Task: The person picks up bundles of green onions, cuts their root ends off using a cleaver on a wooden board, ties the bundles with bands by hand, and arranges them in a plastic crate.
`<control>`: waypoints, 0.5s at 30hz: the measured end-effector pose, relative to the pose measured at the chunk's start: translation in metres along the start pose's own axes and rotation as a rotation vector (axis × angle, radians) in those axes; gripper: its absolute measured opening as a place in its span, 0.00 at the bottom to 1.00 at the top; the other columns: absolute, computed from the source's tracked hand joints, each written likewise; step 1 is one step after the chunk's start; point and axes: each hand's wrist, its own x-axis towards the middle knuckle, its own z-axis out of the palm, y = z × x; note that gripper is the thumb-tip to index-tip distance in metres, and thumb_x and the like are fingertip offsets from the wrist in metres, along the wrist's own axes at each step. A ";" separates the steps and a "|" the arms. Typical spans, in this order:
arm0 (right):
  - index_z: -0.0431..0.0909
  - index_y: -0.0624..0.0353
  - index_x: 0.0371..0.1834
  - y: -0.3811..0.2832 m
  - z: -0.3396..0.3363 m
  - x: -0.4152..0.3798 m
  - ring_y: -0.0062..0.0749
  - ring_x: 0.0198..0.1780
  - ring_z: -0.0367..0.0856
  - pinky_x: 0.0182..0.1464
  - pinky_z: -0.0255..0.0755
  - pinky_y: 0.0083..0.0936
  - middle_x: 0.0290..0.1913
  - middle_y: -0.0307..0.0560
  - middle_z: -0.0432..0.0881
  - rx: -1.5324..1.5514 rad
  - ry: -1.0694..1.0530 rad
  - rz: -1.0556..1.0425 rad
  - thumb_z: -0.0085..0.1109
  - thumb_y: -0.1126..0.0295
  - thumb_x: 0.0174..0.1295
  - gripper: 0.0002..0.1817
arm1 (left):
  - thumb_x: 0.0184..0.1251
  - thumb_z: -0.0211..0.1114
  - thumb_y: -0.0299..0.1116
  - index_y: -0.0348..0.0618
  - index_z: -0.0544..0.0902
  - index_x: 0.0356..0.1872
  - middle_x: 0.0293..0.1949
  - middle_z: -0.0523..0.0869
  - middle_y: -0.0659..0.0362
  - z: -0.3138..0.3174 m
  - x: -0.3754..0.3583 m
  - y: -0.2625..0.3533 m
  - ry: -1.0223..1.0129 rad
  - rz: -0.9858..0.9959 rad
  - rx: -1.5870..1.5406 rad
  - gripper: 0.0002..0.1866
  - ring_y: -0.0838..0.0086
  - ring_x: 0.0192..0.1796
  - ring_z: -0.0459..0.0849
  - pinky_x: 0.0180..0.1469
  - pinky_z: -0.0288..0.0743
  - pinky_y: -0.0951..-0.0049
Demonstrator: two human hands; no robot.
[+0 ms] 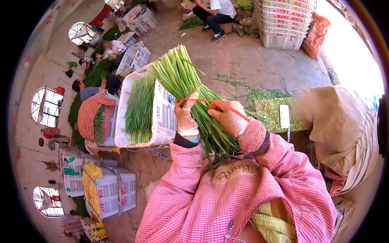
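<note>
Holding green stalks (184, 83), beside white crate (162, 117) of stalks.

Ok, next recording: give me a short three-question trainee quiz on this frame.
1. True or false: the left hand grips the bundle of green stalks.
2. What colour is the band the right hand pulls across the bundle? A) blue B) orange-red C) white
3. What lies in the white crate beside the bundle?

Key:
1. True.
2. B.
3. More green stalks, laid lengthwise.
</note>
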 end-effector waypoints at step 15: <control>0.77 0.63 0.42 0.016 0.020 -0.034 0.19 0.14 0.69 0.17 0.65 0.20 0.20 0.40 0.79 0.496 -0.496 0.498 0.54 0.60 0.60 0.16 | 0.52 0.64 0.27 0.35 0.75 0.47 0.42 0.80 0.55 -0.028 0.015 -0.011 0.130 0.055 -0.095 0.19 0.67 0.41 0.81 0.43 0.79 0.64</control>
